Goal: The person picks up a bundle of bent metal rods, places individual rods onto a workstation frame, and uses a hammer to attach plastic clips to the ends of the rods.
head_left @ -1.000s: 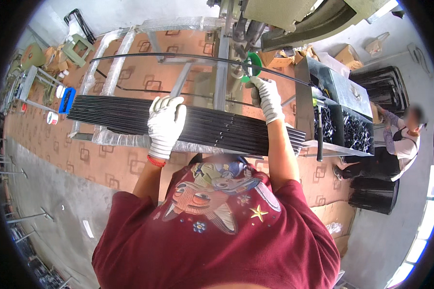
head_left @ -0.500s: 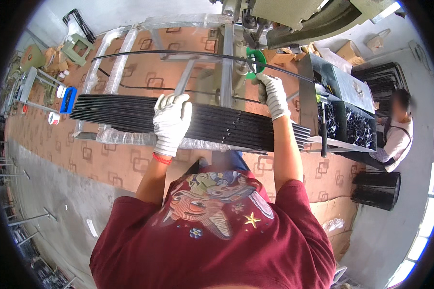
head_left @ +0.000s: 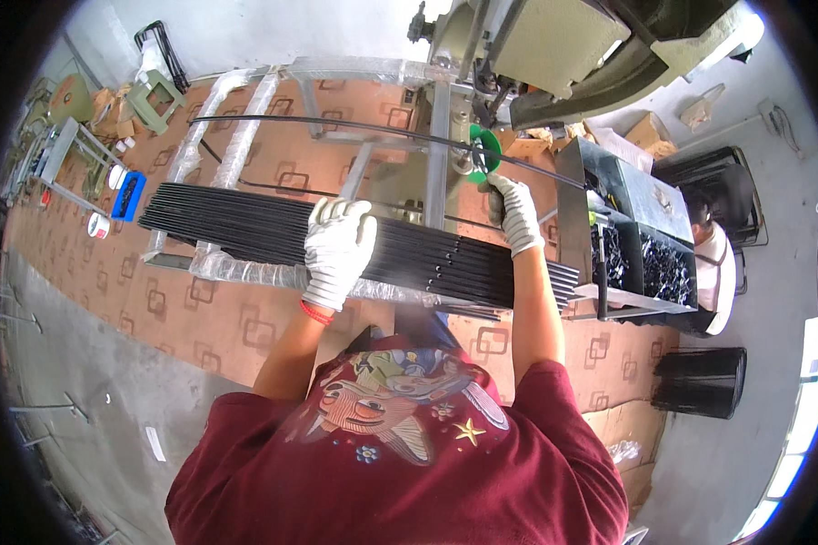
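A stack of long black tubes (head_left: 245, 222) lies across a metal frame in front of me. My left hand (head_left: 338, 245), in a white knitted glove, is on top of the stack with its fingers curled over the tubes. My right hand (head_left: 515, 213), gloved too, is beyond the stack's right part. Its fingers are drawn together beside a green bowl (head_left: 489, 145) under the machine; whatever they pinch is too small to make out. A single long black rod (head_left: 336, 123) crosses the frame farther off, passing close to the bowl.
A green press machine (head_left: 554, 54) stands at the far right. Metal bins (head_left: 641, 300) with small black parts are to the right, with a person (head_left: 718, 272) beside them. Wrapped frame bars (head_left: 245, 118) run under the tubes. A blue crate (head_left: 129, 195) sits on the left.
The view has shifted slightly, so most things sit lower. My left hand is a little farther right on the stack; my right hand stays by the bowl. The person at the right has leaned behind the bins.
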A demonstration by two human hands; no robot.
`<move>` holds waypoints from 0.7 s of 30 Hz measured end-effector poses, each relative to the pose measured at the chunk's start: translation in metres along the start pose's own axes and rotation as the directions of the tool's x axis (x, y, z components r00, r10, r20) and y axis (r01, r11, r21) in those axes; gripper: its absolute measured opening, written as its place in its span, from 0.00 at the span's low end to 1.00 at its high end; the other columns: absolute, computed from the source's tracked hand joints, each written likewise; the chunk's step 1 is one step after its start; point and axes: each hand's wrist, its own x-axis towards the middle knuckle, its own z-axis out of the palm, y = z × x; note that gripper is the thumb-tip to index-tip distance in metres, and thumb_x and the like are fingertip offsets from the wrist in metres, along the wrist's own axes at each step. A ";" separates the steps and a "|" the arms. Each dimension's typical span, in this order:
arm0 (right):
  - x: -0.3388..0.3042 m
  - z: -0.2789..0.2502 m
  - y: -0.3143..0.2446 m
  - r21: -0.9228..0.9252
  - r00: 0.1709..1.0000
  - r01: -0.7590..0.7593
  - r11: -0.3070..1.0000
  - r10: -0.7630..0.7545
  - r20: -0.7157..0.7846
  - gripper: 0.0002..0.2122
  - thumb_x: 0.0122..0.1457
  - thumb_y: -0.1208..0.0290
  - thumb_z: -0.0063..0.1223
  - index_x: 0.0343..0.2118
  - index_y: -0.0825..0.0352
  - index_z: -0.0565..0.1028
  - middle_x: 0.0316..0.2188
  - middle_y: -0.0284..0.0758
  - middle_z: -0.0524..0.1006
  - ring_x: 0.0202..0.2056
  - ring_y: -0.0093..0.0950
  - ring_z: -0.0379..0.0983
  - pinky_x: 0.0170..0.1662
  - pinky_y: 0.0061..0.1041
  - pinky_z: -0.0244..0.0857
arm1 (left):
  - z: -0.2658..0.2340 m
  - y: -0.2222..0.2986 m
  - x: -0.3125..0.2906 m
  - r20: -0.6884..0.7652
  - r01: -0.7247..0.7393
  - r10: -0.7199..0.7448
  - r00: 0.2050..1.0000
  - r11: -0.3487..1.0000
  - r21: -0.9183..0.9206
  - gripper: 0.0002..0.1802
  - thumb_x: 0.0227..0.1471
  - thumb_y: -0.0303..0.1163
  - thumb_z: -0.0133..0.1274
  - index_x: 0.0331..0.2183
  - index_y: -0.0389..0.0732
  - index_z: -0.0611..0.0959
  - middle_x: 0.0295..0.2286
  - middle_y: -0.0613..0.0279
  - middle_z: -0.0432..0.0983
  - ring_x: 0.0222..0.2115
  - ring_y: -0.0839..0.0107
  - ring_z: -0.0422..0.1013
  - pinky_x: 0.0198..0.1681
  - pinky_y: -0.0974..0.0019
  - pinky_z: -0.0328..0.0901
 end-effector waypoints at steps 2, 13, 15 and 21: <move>-0.001 -0.002 -0.003 -0.010 0.999 -0.038 0.999 0.038 0.014 0.13 0.54 0.63 0.51 0.21 0.68 0.74 0.08 0.24 0.62 0.06 0.17 0.52 0.10 0.18 0.44 | -0.001 0.001 0.001 0.017 0.012 -0.012 1.000 1.000 -0.003 0.10 0.46 0.31 0.53 0.35 0.44 0.77 0.31 0.61 0.74 0.38 0.63 0.70 0.52 0.56 0.58; -0.006 -0.005 -0.003 -0.045 0.998 0.002 0.999 0.002 0.068 0.14 0.53 0.62 0.51 0.22 0.69 0.74 0.07 0.27 0.60 0.06 0.19 0.53 0.11 0.20 0.48 | 0.064 -0.066 0.148 0.248 -0.261 0.242 0.938 0.964 0.043 0.10 0.51 0.31 0.44 0.34 0.40 0.78 0.24 0.55 0.75 0.26 0.57 0.73 0.30 0.56 0.67; -0.008 -0.003 -0.005 -0.034 0.998 -0.023 0.999 0.025 0.051 0.13 0.54 0.63 0.51 0.22 0.69 0.74 0.07 0.26 0.60 0.06 0.18 0.53 0.10 0.19 0.47 | 0.092 -0.068 0.187 0.360 -0.346 0.307 0.881 0.937 0.048 0.10 0.47 0.31 0.44 0.29 0.38 0.80 0.24 0.52 0.75 0.25 0.54 0.73 0.29 0.53 0.67; -0.014 0.008 -0.013 -0.111 0.999 -0.047 0.993 0.049 0.014 0.13 0.55 0.64 0.50 0.21 0.70 0.75 0.07 0.26 0.63 0.07 0.17 0.54 0.10 0.17 0.46 | 0.194 -0.071 0.249 0.939 -0.550 -0.120 0.321 0.784 0.288 0.22 0.46 0.37 0.46 0.45 0.43 0.76 0.42 0.53 0.75 0.43 0.58 0.71 0.43 0.56 0.66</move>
